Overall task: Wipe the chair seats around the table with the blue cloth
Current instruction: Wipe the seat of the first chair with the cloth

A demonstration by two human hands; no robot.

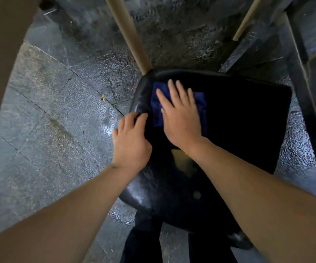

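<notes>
One black chair seat (pixel 238 130) in view, seen from above. Blue cloth (pixel 158 112) lay flat on the seat's far-left part, pinned under the right hand (pixel 180 118); its fingers (pixel 172 92) were spread flat and pressing, not clenched. Left hand (pixel 130 143) was at the seat's left edge, fingers curled over the rim, apparently steadying the chair.

Progress, as judged: wiping under way on this seat. Cloth covered only one corner region; the right and near portions looked not yet reached, though the dark surface hid any wipe marks. No other chairs visible, so how many remain could not be told.

Seat glossy, with pale reflections near the front. Floor (pixel 49 120) of grey stone slabs, wet-looking and speckled. Two pale wooden legs (pixel 132 40) rose beyond the seat, likely the worktop's. Dark framework (pixel 303 88) at right.
</notes>
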